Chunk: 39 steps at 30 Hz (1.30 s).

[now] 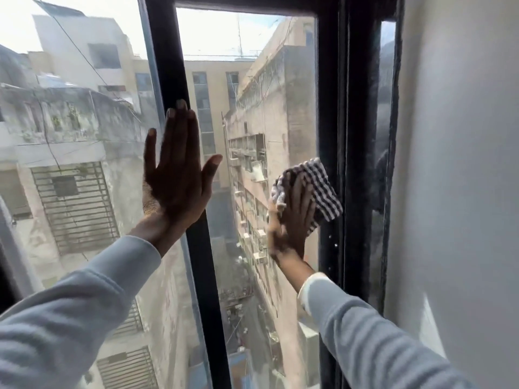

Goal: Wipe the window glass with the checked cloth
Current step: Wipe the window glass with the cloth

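Note:
The window glass is a tall pane in a black frame, with buildings seen through it. My right hand presses the black-and-white checked cloth flat against the pane's right side, close to the black frame. The cloth sticks out above and right of my fingers. My left hand lies flat with fingers spread, over the black middle bar and the left pane. Both arms wear light grey sleeves.
The black middle bar splits the left pane from the right one. A thick black frame post stands right of the cloth. A white wall fills the right side.

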### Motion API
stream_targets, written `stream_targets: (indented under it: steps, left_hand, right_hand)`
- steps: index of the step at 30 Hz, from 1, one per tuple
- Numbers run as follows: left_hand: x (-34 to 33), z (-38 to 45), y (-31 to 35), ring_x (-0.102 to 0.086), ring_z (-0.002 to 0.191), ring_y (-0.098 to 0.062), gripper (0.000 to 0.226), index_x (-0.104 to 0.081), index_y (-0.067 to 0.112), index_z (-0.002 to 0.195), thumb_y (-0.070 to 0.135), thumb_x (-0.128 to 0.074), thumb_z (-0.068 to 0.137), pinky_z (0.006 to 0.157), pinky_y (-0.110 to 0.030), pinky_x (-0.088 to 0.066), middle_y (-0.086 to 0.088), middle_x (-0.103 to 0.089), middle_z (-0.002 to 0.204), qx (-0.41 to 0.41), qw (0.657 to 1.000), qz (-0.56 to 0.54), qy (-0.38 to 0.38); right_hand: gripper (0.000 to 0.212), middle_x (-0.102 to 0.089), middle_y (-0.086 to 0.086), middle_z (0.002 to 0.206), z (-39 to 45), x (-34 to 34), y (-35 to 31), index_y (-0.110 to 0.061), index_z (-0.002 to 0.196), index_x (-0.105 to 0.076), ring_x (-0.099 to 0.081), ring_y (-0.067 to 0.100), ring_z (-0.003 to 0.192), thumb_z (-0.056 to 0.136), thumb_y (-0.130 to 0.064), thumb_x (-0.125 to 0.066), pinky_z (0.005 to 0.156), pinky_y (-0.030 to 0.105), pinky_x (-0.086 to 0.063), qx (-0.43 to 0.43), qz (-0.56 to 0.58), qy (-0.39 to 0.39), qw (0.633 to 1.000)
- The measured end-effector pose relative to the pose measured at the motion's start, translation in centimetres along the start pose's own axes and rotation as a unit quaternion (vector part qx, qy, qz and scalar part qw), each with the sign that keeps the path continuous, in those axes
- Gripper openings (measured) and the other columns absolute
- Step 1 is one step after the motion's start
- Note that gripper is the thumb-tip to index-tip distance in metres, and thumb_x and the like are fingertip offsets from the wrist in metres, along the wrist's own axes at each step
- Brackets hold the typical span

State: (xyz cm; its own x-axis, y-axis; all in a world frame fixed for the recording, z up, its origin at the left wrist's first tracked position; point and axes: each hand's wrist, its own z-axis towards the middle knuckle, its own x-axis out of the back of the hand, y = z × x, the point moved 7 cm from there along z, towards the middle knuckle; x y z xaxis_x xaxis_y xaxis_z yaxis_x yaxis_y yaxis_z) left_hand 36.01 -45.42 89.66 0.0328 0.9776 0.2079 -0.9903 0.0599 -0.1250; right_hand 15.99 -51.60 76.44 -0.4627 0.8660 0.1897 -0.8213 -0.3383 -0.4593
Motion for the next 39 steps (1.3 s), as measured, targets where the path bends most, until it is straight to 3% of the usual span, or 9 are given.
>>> stream_targets:
  steps: [3,6,11,15,19,26,31,35,39]
  left_hand:
    - [0.2,0.0,0.1,-0.007,0.174,-0.022,0.086,-0.012,0.008,0.176,0.061,-0.008,0.108,0.139,-0.044,-0.005,-0.011,-0.007,0.186,0.0,1.0,-0.002,-0.022]
    - [0.3,-0.1,0.0,-0.005,0.174,-0.021,0.082,-0.009,0.009,0.176,0.057,-0.013,0.111,0.14,-0.047,-0.006,-0.01,-0.004,0.186,0.005,0.999,-0.003,-0.039]
    - [0.5,-0.1,-0.1,-0.005,0.174,-0.023,0.076,-0.009,0.008,0.176,0.05,-0.026,0.115,0.138,-0.045,-0.002,-0.011,-0.004,0.186,-0.006,0.998,-0.017,-0.056]
    - [0.8,-0.2,0.1,0.003,0.174,-0.024,0.076,-0.001,0.008,0.176,0.045,-0.031,0.117,0.14,-0.045,0.002,-0.011,0.005,0.186,0.009,0.992,-0.073,-0.102]
    - [1.6,0.3,0.2,0.011,0.173,-0.019,0.076,0.01,0.014,0.176,0.051,-0.02,0.117,0.14,-0.04,0.006,-0.004,0.016,0.185,0.016,0.975,-0.163,-0.149]
    - [6.1,-0.1,0.3,-0.059,0.143,-0.024,0.073,-0.059,0.025,0.15,0.074,-0.025,0.107,0.119,-0.047,-0.046,-0.004,-0.064,0.151,0.233,0.89,-0.358,-0.159]
    - [7.8,-3.1,2.2,-0.083,0.08,-0.004,0.055,-0.084,0.04,0.098,0.081,-0.047,0.099,0.079,-0.033,-0.062,0.014,-0.087,0.091,0.353,0.65,-0.598,-0.309]
    - [9.0,-5.1,3.7,-0.068,0.065,0.001,0.037,-0.07,0.025,0.091,0.056,-0.058,0.108,0.067,-0.023,-0.055,0.012,-0.074,0.075,0.333,0.654,-0.631,-0.253]
    - [10.4,-8.4,5.8,-0.063,0.064,0.018,0.03,-0.061,0.032,0.087,0.051,-0.056,0.11,0.06,-0.005,-0.046,0.017,-0.066,0.082,0.328,0.729,-0.579,-0.161]
  right_hand:
    - [0.07,0.002,-0.005,0.182,-7.0,-2.9,-2.8,-0.03,0.173,-0.023,0.007,0.026,0.169,0.105,-0.04,-0.036,0.135,0.062,-0.004,0.183,0.018,-0.19,0.965]
    - [0.066,-0.02,-0.006,0.183,0.6,-2.8,-5.6,-0.037,0.171,-0.029,-0.008,0.028,0.171,0.107,-0.04,-0.042,0.137,0.052,0.0,0.322,0.002,-0.136,0.937]
    - [0.074,-0.016,-0.004,0.184,4.9,-1.2,-0.8,-0.037,0.173,-0.011,-0.01,0.025,0.17,0.104,-0.049,-0.034,0.137,0.058,-0.006,-0.009,0.036,-0.01,0.999]
    - [0.067,-0.016,-0.013,0.181,-6.4,-3.8,-4.7,-0.044,0.171,-0.017,-0.002,0.006,0.167,0.108,-0.058,-0.035,0.138,0.055,-0.004,-0.065,0.171,-0.168,0.969]
    - [0.044,-0.075,-0.016,0.135,-3.6,-0.3,-13.8,-0.023,0.146,-0.062,-0.066,0.001,0.13,0.112,-0.04,-0.04,0.112,0.029,-0.052,-0.159,0.62,-0.305,0.706]
    - [0.048,-0.057,0.021,0.13,1.7,9.3,-14.5,-0.01,0.137,-0.057,-0.048,0.04,0.131,0.111,-0.044,-0.037,0.129,0.063,-0.027,-0.291,0.78,-0.345,0.434]
    - [0.047,-0.074,0.011,0.128,-0.3,15.1,-12.2,-0.013,0.126,-0.075,-0.071,0.032,0.118,0.106,-0.045,-0.047,0.105,0.053,-0.06,-0.318,0.755,-0.341,0.462]
    - [0.061,-0.077,0.012,0.107,-2.7,19.1,-9.2,-0.013,0.111,-0.079,-0.074,0.031,0.1,0.111,-0.052,-0.032,0.09,0.047,-0.064,-0.323,0.69,-0.327,0.559]
    - [0.025,-0.072,0.018,0.115,-6.5,22.8,-4.7,-0.003,0.129,-0.067,-0.072,0.033,0.107,0.109,-0.016,-0.059,0.095,0.049,-0.064,-0.315,0.585,-0.317,0.677]
